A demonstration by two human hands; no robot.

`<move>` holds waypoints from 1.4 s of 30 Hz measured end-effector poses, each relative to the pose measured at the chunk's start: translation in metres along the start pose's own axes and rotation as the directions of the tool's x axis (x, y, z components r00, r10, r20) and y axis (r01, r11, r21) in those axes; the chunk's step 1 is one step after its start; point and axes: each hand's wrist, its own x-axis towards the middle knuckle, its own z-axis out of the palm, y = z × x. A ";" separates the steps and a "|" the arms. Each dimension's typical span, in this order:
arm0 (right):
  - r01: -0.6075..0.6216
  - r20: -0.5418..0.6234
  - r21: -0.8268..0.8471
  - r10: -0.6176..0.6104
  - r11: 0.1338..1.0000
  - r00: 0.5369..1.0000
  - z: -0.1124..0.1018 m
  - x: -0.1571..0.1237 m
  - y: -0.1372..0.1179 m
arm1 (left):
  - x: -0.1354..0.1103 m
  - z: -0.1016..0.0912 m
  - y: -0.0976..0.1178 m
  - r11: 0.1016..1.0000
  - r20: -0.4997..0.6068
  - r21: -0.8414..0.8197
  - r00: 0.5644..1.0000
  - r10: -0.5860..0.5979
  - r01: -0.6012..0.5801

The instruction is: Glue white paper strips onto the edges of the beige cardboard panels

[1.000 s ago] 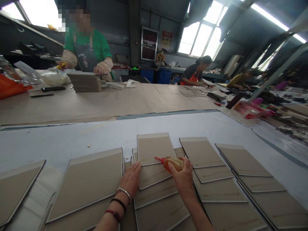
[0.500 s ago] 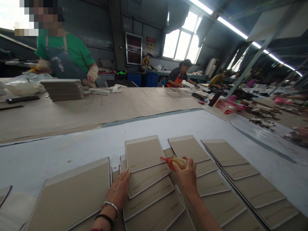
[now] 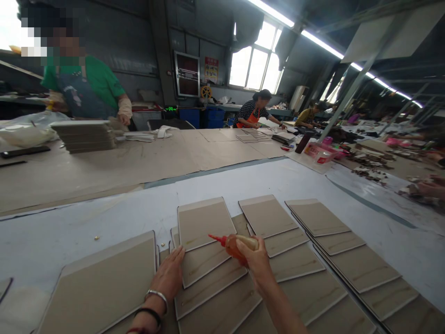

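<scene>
Bottle [image 3: 233,249], one, gripped in the right hand [image 3: 259,260] over overlapping panels [image 3: 205,221], nozzle [image 3: 218,239] toward nine o'clock, long axis nearly crosswise; left hand [image 3: 168,274], outstretched, at eight o'clock; two studs [image 3: 96,238] at nine.

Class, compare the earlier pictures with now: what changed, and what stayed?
The right hand carried the red-tipped bottle rightward over the uppermost board beneath it, then back left toward that board's middle. The view turned right. Nothing was gripped or released; the left hand still rests at the board's left edge.

workshop, with workers [image 3: 85,90] at long tables [image 3: 167,157]
</scene>
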 end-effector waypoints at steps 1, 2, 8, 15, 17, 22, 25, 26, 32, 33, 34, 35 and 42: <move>-0.136 0.101 0.081 0.127 0.987 0.987 0.001 -0.010 -0.004 | -0.002 -0.006 0.006 1.000 0.020 0.006 1.000 -0.011 0.011; -0.261 0.197 0.125 0.234 0.957 0.952 0.000 -0.021 -0.008 | -0.006 -0.011 0.013 1.000 0.024 0.000 1.000 -0.020 0.020; -0.585 0.440 0.165 0.471 0.794 0.764 -0.035 -0.077 -0.030 | -0.078 -0.033 0.060 0.992 0.005 -0.124 1.000 0.005 -0.004; -0.591 0.456 0.001 0.526 0.807 0.718 -0.093 -0.149 -0.027 | -0.246 -0.029 0.089 0.924 -0.050 -0.357 0.991 0.126 -0.136; -0.604 0.431 -0.037 0.558 0.796 0.709 -0.105 -0.171 -0.025 | -0.291 -0.022 0.088 0.915 -0.089 -0.378 0.989 0.118 -0.143; -0.628 0.362 -0.138 0.629 0.766 0.688 -0.123 -0.225 -0.022 | -0.372 0.001 0.084 0.924 -0.161 -0.362 0.985 0.065 -0.120; -0.605 0.333 -0.146 0.615 0.783 0.715 -0.128 -0.252 -0.018 | -0.401 0.009 0.085 0.932 -0.181 -0.350 0.983 0.028 -0.091; -0.600 0.328 -0.148 0.612 0.786 0.720 -0.128 -0.259 -0.015 | -0.409 0.011 0.087 0.934 -0.192 -0.347 0.981 0.014 -0.081; -0.538 0.387 -0.170 0.558 0.826 0.734 -0.123 -0.290 0.001 | -0.451 0.019 0.096 0.958 -0.329 -0.283 0.934 -0.137 0.041; -0.530 0.399 -0.168 0.549 0.831 0.735 -0.121 -0.294 0.003 | -0.459 0.019 0.097 0.960 -0.353 -0.272 0.922 -0.158 0.061; -0.521 0.412 -0.167 0.539 0.837 0.735 -0.120 -0.296 0.004 | -0.467 0.019 0.099 0.963 -0.376 -0.258 0.910 -0.174 0.078; -0.509 0.430 -0.168 0.527 0.844 0.733 -0.119 -0.299 0.005 | -0.476 0.019 0.101 0.966 -0.397 -0.242 0.898 -0.188 0.095; -0.465 0.523 -0.209 0.500 0.860 0.690 -0.121 -0.306 0.011 | -0.525 0.013 0.112 0.956 -0.438 -0.192 0.853 -0.284 0.220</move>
